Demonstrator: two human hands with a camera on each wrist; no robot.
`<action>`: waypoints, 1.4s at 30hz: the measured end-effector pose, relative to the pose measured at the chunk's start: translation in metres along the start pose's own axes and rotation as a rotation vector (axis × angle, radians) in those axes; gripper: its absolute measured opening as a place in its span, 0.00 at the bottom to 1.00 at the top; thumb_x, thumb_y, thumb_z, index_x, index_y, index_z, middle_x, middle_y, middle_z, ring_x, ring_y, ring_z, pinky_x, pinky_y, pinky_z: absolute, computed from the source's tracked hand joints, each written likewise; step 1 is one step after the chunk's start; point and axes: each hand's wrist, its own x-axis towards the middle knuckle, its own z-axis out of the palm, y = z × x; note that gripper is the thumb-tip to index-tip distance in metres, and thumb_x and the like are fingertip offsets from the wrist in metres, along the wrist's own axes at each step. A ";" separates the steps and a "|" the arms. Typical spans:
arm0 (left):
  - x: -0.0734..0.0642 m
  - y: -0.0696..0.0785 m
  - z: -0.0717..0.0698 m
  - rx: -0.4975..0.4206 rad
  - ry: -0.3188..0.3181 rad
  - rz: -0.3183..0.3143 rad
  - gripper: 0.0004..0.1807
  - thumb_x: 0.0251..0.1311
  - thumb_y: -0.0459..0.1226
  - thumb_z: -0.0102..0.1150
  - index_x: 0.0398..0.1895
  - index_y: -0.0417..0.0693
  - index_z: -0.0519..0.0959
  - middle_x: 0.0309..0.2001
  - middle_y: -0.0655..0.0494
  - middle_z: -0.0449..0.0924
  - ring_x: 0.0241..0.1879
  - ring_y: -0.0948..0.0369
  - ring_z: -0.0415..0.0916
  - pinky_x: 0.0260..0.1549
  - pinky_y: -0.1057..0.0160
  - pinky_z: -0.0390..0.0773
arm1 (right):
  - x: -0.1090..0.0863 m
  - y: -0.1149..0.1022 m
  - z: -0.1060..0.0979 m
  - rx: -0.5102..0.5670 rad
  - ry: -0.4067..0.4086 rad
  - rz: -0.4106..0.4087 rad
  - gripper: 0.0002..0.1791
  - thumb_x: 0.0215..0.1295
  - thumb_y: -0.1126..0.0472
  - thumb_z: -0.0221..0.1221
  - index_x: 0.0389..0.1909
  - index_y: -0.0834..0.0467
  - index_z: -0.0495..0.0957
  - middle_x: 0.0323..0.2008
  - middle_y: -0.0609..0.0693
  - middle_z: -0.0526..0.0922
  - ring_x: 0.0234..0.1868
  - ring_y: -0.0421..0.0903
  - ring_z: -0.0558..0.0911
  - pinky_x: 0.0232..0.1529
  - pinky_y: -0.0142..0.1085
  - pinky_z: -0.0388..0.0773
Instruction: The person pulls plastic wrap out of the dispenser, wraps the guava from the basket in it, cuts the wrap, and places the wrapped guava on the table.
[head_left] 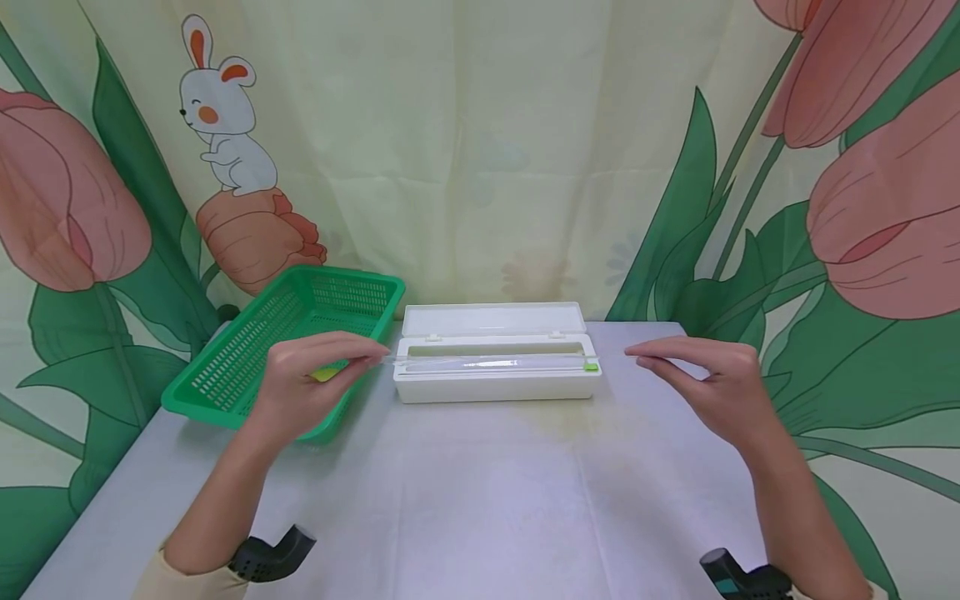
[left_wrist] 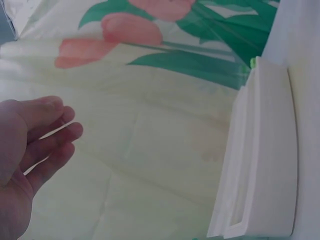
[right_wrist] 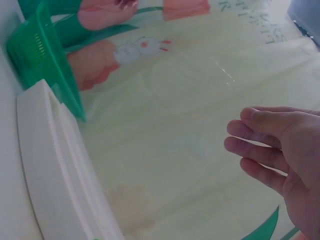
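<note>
A white cling film dispenser box (head_left: 495,387) stands on the table with its lid (head_left: 495,319) raised at the back. A green slider (head_left: 591,367) sits at the right end of its front edge. Clear cling film (head_left: 487,363), hard to make out, spans in front of the box opening between the hands. My left hand (head_left: 318,375) pinches its left end between thumb and forefinger, just left of the box. Right of the box, my right hand (head_left: 705,379) pinches the other end the same way. Both wrist views show thumb and forefinger together, the left hand (left_wrist: 35,145) and right hand (right_wrist: 280,150) raised.
A green plastic basket (head_left: 225,379) stands at the back left behind my left hand, with something yellow-green (head_left: 326,373) in it. A white cloth (head_left: 480,500) covers the table. Behind it hangs a curtain (head_left: 480,167) printed with tulips and a rabbit.
</note>
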 end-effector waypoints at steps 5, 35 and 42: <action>0.001 0.003 -0.002 0.001 0.005 0.011 0.16 0.61 0.45 0.60 0.34 0.40 0.87 0.31 0.49 0.87 0.40 0.71 0.83 0.44 0.80 0.77 | 0.000 -0.001 -0.003 0.018 0.012 -0.028 0.11 0.59 0.60 0.65 0.38 0.64 0.86 0.35 0.53 0.89 0.42 0.29 0.84 0.45 0.16 0.76; 0.008 0.024 -0.016 0.006 0.041 0.096 0.16 0.61 0.43 0.62 0.33 0.37 0.87 0.32 0.47 0.87 0.41 0.69 0.84 0.46 0.78 0.78 | 0.010 -0.030 -0.013 0.176 0.102 -0.192 0.13 0.60 0.64 0.65 0.32 0.73 0.84 0.34 0.53 0.89 0.41 0.35 0.86 0.48 0.20 0.77; 0.009 0.030 -0.018 0.008 0.058 0.103 0.16 0.61 0.43 0.62 0.33 0.36 0.86 0.31 0.47 0.87 0.41 0.70 0.84 0.47 0.78 0.78 | 0.010 -0.037 -0.017 0.141 0.106 -0.193 0.15 0.61 0.61 0.65 0.32 0.73 0.84 0.34 0.53 0.89 0.42 0.34 0.85 0.48 0.19 0.77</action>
